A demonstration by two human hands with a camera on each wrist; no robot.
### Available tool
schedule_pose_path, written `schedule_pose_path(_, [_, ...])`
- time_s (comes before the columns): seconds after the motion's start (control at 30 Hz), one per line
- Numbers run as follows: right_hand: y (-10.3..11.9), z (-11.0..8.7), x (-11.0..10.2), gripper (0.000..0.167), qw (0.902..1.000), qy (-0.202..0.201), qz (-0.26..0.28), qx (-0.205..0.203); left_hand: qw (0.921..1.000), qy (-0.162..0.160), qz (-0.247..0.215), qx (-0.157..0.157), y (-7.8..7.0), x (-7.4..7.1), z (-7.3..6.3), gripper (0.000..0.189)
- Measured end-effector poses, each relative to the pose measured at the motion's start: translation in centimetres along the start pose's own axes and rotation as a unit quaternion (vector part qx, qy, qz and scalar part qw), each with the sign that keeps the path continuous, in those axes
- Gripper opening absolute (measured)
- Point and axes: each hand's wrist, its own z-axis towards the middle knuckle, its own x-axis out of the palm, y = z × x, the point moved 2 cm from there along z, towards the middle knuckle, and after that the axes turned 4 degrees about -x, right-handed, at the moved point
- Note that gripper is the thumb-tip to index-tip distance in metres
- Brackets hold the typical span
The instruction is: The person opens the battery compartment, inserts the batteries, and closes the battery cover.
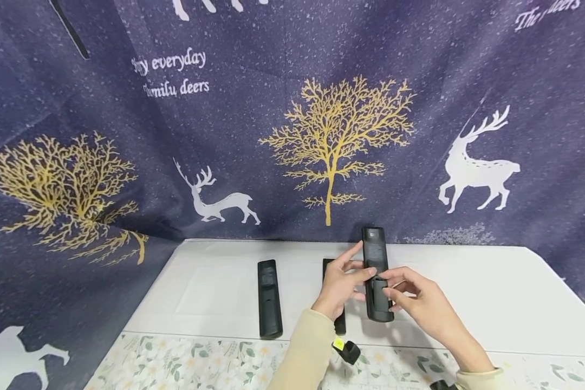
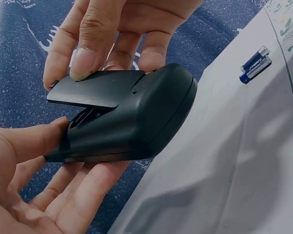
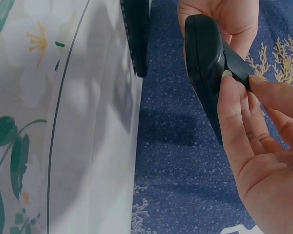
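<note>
My left hand [image 1: 340, 286] grips a black remote control [image 1: 374, 252] from its left side, back face toward me, raised over the white table. The right hand [image 1: 419, 303] pinches the battery cover [image 1: 381, 298] on the remote's lower half. In the left wrist view the cover [image 2: 97, 89] is tilted up at one end, leaving a gap above the battery compartment [image 2: 85, 117]. Its other end still meets the remote's body. What lies inside the compartment is hard to make out. The right wrist view shows the remote [image 3: 201, 53] end-on, with fingertips at the cover.
A second black remote [image 1: 270, 300] lies to the left on the white table [image 1: 214, 292]. Another remote [image 1: 341, 323] is partly hidden behind the left hand. Two blue batteries [image 2: 255, 65] lie on the table in the left wrist view. A deer-print cloth [image 1: 283, 189] hangs behind.
</note>
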Motion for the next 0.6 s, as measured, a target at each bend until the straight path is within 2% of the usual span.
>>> schedule_pose_path(0.23, [0.04,-0.12,-0.11,0.03,1.0,-0.004,-0.006,-0.002,1.0,0.007,-0.002,0.002,-0.14,0.01,-0.19,0.066])
schedule_pose_path(0.6, [0.04,0.0,-0.32,0.028,0.9995,-0.023,-0.013,-0.016,1.0,0.001,0.0,0.004,0.04,-0.14,0.11,0.065])
